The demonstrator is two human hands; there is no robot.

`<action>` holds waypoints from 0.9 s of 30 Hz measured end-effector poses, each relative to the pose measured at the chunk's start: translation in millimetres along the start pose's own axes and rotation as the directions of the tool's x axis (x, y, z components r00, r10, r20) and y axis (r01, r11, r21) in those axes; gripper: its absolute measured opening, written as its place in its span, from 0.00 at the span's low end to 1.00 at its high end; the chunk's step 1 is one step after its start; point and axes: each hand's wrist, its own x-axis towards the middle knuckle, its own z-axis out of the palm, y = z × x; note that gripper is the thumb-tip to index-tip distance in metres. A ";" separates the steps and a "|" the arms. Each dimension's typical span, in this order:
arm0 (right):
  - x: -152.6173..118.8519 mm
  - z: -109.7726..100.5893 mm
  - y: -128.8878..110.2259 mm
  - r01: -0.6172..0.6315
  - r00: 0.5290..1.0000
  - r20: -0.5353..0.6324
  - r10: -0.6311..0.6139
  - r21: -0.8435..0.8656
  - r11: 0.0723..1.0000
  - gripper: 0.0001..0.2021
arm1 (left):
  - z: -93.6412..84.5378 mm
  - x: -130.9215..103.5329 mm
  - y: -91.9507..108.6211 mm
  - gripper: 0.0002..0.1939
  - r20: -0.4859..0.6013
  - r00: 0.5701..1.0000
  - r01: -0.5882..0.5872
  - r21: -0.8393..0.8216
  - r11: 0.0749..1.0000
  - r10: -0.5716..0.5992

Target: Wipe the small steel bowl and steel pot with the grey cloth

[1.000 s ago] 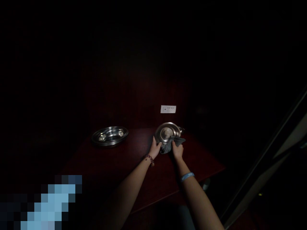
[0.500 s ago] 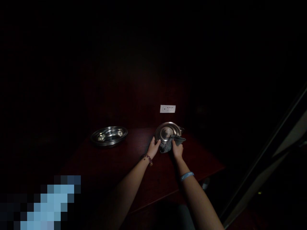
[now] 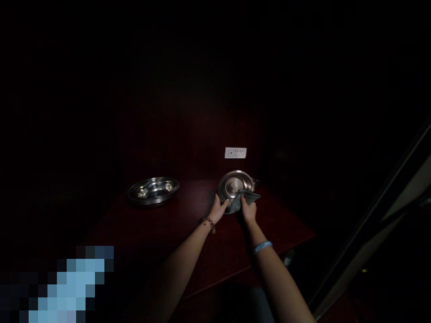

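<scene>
Left hand (image 3: 218, 209) grips the metal dish (image 3: 235, 183) at 7 o'clock, over the bench (image 3: 224, 251); right hand (image 3: 249, 211) grips the cloth (image 3: 236, 203) at 5 o'clock. Wiping appears unfinished; the basin (image 3: 154, 190) at 9 o'clock lies unheld.

the person has two hands: one left hand (image 3: 218, 211) and one right hand (image 3: 249, 211). there is one cloth (image 3: 249, 196) and one round metal dish (image 3: 232, 184) at the hands. one metal basin (image 3: 153, 192) stands to the left; whether it is a single piece or several nested ones cannot be told. one metal thing (image 3: 256, 182) shows only in part behind the dish. there is also one beaded bracelet (image 3: 208, 222), one blue wristband (image 3: 262, 247), one white socket panel (image 3: 235, 153) and one dark red table (image 3: 195, 199).
</scene>
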 end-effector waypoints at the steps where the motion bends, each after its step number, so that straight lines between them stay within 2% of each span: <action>1: -0.4 -0.2 -0.6 -0.002 1.000 -0.001 0.002 -0.010 1.000 0.15 | -0.5 1.0 -0.6 0.31 -0.003 1.000 0.004 -0.002 1.000 -0.004; 8: -3.1 -2.6 -4.9 0.020 1.000 -0.001 -0.020 -0.061 0.998 0.15 | -8.1 8.8 -4.0 0.23 -0.031 0.998 0.049 -0.005 0.999 -0.049; 11: -3.0 -3.0 -5.0 0.013 1.000 -0.007 -0.014 -0.080 0.997 0.15 | -10.7 11.7 -5.3 0.21 -0.032 0.997 0.066 -0.055 0.996 -0.068; 14: -2.1 -2.8 -3.7 0.007 1.000 -0.009 -0.008 -0.073 0.997 0.16 | -11.2 13.0 -6.0 0.19 -0.022 0.996 0.086 -0.106 0.991 -0.088; 18: -0.5 -1.6 -0.9 0.013 1.000 -0.013 -0.014 -0.046 0.999 0.16 | -8.7 10.7 -5.2 0.18 -0.028 0.996 0.076 -0.088 0.993 -0.079; 23: 1.9 -0.2 2.0 -0.001 1.000 0.010 0.001 -0.043 0.999 0.17 | -3.5 2.6 -1.1 0.27 -0.021 1.000 0.015 -0.035 0.999 -0.016; 27: 3.3 -0.2 3.2 -0.014 1.000 0.023 0.016 -0.063 0.998 0.17 | -1.1 -3.0 2.0 0.32 0.016 1.000 0.021 0.012 1.000 -0.021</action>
